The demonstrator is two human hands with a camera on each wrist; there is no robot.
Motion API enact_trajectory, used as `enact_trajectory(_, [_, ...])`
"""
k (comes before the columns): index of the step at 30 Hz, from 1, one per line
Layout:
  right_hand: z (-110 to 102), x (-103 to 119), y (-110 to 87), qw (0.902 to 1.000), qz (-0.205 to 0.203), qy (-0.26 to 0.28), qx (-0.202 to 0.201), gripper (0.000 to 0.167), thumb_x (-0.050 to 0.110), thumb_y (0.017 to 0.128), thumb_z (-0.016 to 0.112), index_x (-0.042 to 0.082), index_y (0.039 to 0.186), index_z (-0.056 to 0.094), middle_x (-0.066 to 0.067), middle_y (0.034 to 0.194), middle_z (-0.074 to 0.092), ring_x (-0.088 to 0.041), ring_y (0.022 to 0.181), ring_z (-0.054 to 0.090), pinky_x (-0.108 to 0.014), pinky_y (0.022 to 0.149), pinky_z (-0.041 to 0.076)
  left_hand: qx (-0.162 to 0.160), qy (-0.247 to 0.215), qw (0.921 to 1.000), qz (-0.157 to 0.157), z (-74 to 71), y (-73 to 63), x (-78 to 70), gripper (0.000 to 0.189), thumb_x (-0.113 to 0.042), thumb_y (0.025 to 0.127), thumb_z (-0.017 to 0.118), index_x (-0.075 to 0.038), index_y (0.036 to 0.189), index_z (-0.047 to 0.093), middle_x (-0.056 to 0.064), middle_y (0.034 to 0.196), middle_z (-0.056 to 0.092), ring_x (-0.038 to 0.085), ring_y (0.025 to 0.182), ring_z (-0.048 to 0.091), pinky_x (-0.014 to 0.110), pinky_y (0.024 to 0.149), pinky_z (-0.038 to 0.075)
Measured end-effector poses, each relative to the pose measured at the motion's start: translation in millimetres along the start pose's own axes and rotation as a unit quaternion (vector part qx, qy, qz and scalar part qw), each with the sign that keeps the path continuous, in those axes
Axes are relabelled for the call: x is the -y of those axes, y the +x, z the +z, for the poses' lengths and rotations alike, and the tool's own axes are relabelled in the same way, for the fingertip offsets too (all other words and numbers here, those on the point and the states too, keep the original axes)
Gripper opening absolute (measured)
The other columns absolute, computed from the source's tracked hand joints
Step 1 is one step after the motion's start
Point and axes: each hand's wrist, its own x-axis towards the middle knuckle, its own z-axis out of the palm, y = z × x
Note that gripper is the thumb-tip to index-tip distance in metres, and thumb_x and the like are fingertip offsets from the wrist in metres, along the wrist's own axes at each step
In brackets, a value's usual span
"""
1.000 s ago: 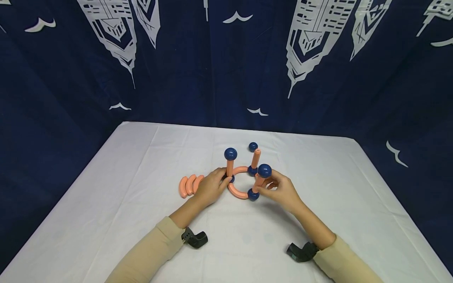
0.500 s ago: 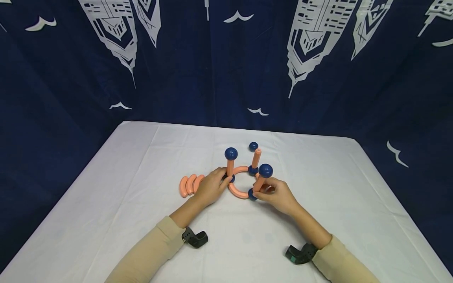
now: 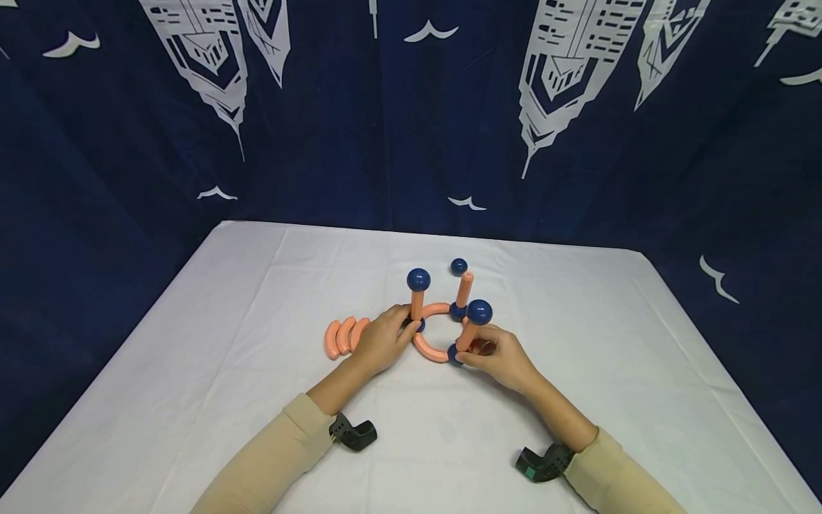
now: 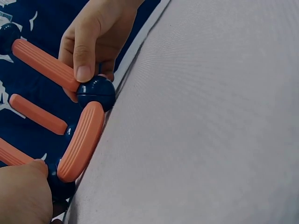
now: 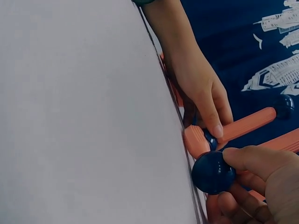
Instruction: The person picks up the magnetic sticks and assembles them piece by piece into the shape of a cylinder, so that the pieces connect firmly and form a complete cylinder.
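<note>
A ring of curved orange rods (image 3: 429,350) joined by blue balls stands on the table, with straight rods rising from the balls. My left hand (image 3: 385,339) grips the ring's left ball (image 4: 60,186) at the foot of an upright rod (image 3: 417,305) topped by a blue ball (image 3: 418,279). At the front right, my right hand (image 3: 504,358) pinches the base ball (image 5: 213,172) between thumb and fingers. The rod (image 3: 467,335) above it leans right and carries another ball (image 3: 479,312). The back rod (image 3: 465,289) has a bare top. My right fingers hide part of the ring.
Behind the ring lies a loose blue ball (image 3: 459,267). Loose curved orange rods (image 3: 332,340) lie side by side left of my left hand. A white cloth covers the table (image 3: 270,307); a dark blue printed curtain (image 3: 347,143) hangs behind its far edge.
My right hand has slid down and slightly left, its thumb moving from the leaning rod's lower end onto the base ball. That ball has shifted slightly left. My left hand stays in place.
</note>
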Motion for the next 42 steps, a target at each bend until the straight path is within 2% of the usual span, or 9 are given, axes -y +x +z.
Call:
enact_trajectory(7, [7.2,11.4,-2.0,0.9999,0.010,-0.002,-0.002,0.016,0.004,0.080,0.079,0.000,0.092,0.070,-0.006,0.078,0.058,-0.014,0.070,0.051,-0.026,0.062,0.045,-0.001,0.003,1.0000,-0.008,0.1,-0.2,0.0,0.030,-0.025,0.101,0.054,-0.005,0.123,0.061,0.012,0.115,0.064,0.029,0.106,0.062,0.043,0.086,0.051])
enact_trajectory(14, [4.6,52.9,-7.8,0.9999,0.009,0.003,-0.004,0.014,-0.004,0.078,0.077,-0.004,0.088,0.067,-0.015,0.076,0.057,-0.014,0.066,0.049,-0.026,0.059,0.043,0.001,-0.002,1.0000,-0.008,-0.2,-0.5,0.1,0.029,-0.025,0.101,0.054,-0.005,0.121,0.061,0.012,0.116,0.065,0.029,0.108,0.062,0.042,0.087,0.050])
enact_trajectory(27, [16.6,62.0,-10.3,0.9996,-0.003,0.024,-0.016,0.013,-0.004,0.078,0.078,-0.002,0.085,0.066,-0.017,0.076,0.058,-0.011,0.060,0.048,-0.022,0.053,0.041,-0.007,-0.003,1.0000,-0.005,1.2,-0.1,1.6,0.024,-0.026,0.102,0.053,-0.007,0.114,0.061,0.009,0.106,0.066,0.028,0.099,0.064,0.043,0.082,0.050])
enact_trajectory(31, [18.9,61.2,-10.4,0.9997,-0.006,0.016,-0.015,0.013,-0.003,0.079,0.078,-0.001,0.085,0.066,-0.017,0.077,0.058,-0.010,0.061,0.047,-0.022,0.053,0.040,-0.006,-0.003,1.0000,-0.006,1.1,-0.3,1.7,0.023,-0.025,0.102,0.052,-0.007,0.114,0.061,0.008,0.103,0.066,0.027,0.097,0.064,0.042,0.080,0.050])
enact_trajectory(38, [27.7,28.7,-7.0,0.9997,-0.004,0.012,-0.019,0.015,0.003,0.079,0.080,0.006,0.084,0.067,-0.010,0.077,0.058,-0.009,0.061,0.046,-0.022,0.053,0.038,-0.005,-0.004,0.9999,-0.009,1.2,-0.4,1.5,0.022,-0.024,0.102,0.053,-0.007,0.114,0.060,0.008,0.102,0.066,0.026,0.096,0.063,0.041,0.079,0.050])
enact_trajectory(42, [28.7,20.6,-7.0,0.9996,-0.015,0.011,-0.024,0.016,0.010,0.078,0.082,0.010,0.083,0.067,-0.005,0.076,0.057,-0.009,0.061,0.046,-0.022,0.052,0.038,-0.002,-0.002,0.9999,-0.014,1.1,-0.4,1.0,0.023,-0.025,0.102,0.052,-0.008,0.115,0.060,0.008,0.104,0.066,0.026,0.098,0.063,0.041,0.080,0.050])
